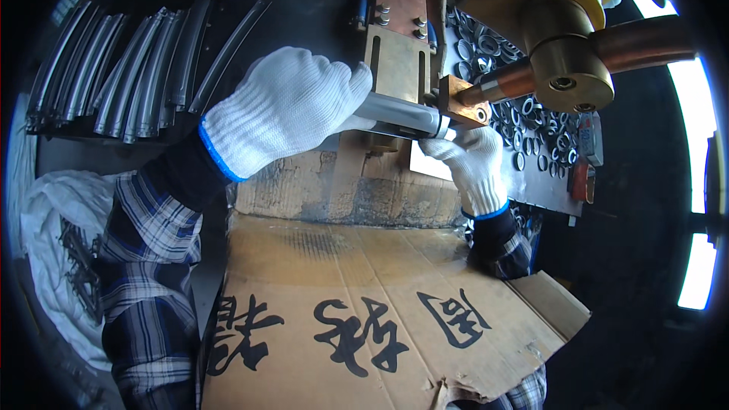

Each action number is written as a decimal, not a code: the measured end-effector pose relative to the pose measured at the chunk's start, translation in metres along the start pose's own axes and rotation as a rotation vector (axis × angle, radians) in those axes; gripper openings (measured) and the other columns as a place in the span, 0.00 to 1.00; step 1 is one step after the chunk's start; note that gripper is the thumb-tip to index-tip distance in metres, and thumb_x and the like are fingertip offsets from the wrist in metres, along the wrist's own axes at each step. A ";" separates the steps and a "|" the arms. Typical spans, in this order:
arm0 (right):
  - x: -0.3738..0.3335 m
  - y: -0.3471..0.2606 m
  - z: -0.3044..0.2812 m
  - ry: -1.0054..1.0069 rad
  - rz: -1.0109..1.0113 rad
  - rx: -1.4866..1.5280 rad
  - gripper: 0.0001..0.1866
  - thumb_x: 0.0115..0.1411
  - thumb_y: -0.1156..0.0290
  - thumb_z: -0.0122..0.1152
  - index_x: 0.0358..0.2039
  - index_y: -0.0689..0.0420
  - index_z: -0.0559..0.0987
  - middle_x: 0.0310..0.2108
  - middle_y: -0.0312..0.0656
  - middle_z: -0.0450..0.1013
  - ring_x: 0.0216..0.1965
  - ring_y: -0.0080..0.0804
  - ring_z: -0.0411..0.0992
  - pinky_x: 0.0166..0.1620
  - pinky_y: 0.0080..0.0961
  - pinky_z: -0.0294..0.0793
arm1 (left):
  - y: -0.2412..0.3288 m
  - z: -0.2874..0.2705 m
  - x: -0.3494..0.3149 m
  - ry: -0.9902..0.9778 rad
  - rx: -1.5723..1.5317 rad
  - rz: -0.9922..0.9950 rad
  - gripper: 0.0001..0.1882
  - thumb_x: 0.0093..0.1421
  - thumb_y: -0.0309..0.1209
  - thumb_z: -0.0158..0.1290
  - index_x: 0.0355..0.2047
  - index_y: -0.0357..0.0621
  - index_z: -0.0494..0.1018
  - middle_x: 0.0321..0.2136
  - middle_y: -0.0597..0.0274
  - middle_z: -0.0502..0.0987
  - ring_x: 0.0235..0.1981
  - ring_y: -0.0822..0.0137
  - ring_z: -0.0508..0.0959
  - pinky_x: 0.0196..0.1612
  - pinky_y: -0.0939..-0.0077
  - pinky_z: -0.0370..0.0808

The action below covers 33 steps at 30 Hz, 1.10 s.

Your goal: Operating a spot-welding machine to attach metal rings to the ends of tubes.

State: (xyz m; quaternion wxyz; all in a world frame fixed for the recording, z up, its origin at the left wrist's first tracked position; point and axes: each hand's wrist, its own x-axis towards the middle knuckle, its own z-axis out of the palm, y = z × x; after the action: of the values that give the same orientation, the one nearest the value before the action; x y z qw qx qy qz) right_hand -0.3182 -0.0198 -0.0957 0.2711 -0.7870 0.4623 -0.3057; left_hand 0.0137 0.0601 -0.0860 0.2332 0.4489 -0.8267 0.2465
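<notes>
Both my hands wear white knit gloves with blue cuffs. My left hand [288, 106] is closed around the left part of a smooth grey metal piece [402, 114], which lies sideways across the machine fixture. A dark ring-shaped band [441, 126] sits at the right end of that piece. Fingers of my right hand [478, 171] are bent in at this end, pinching at the band from below; their tips are partly hidden. Just above the band is a copper electrode block [465, 99], on the end of a copper rod [507, 80].
Long curved metal strips [152, 76] lie in rows at the left. Many small metal rings [531, 121] are heaped on a plate at the right. A brass-coloured clamp head [569, 68] overhangs the right side. Cardboard [326, 258] with black brush writing spreads below my hands.
</notes>
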 end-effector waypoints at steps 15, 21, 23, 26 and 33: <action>0.006 -0.008 -0.010 -0.360 0.264 0.359 0.32 0.65 0.73 0.82 0.66 0.63 0.76 0.46 0.39 0.81 0.43 0.23 0.76 0.45 0.24 0.80 | 0.001 -0.010 0.007 -0.203 -0.017 -0.062 0.27 0.70 0.55 0.67 0.47 0.41 0.80 0.19 0.64 0.72 0.18 0.66 0.78 0.21 0.69 0.76; 0.012 0.013 -0.008 -0.404 -0.143 -0.062 0.34 0.68 0.65 0.79 0.68 0.62 0.73 0.42 0.41 0.81 0.42 0.32 0.81 0.46 0.30 0.84 | 0.002 -0.011 0.007 -0.180 0.055 -0.009 0.30 0.72 0.53 0.66 0.56 0.37 0.80 0.22 0.62 0.74 0.22 0.65 0.80 0.23 0.68 0.77; 0.018 0.025 -0.007 -0.417 -0.156 -0.044 0.33 0.67 0.62 0.80 0.66 0.62 0.75 0.40 0.42 0.81 0.40 0.34 0.82 0.44 0.31 0.84 | 0.005 -0.011 0.006 -0.189 0.035 -0.027 0.30 0.71 0.53 0.66 0.56 0.37 0.80 0.23 0.62 0.74 0.22 0.65 0.79 0.23 0.69 0.77; 0.020 0.017 -0.006 -0.429 -0.172 -0.033 0.31 0.67 0.59 0.80 0.63 0.62 0.78 0.37 0.41 0.81 0.37 0.35 0.82 0.42 0.31 0.84 | 0.006 -0.008 0.002 -0.179 0.030 -0.043 0.30 0.70 0.53 0.67 0.56 0.37 0.80 0.24 0.62 0.74 0.22 0.65 0.78 0.23 0.69 0.76; 0.017 -0.007 -0.011 -0.402 -0.239 -0.103 0.24 0.69 0.57 0.79 0.57 0.59 0.84 0.34 0.39 0.84 0.33 0.35 0.84 0.39 0.32 0.85 | 0.005 -0.002 -0.001 -0.156 0.066 -0.013 0.30 0.68 0.54 0.68 0.55 0.41 0.79 0.24 0.64 0.74 0.22 0.66 0.78 0.22 0.68 0.75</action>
State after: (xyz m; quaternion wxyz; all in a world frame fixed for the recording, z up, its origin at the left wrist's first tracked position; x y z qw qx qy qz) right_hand -0.3157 -0.0337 -0.0792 0.2789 -0.8939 0.3178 -0.1488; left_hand 0.0106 0.0646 -0.0861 0.1546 0.4794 -0.8309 0.2365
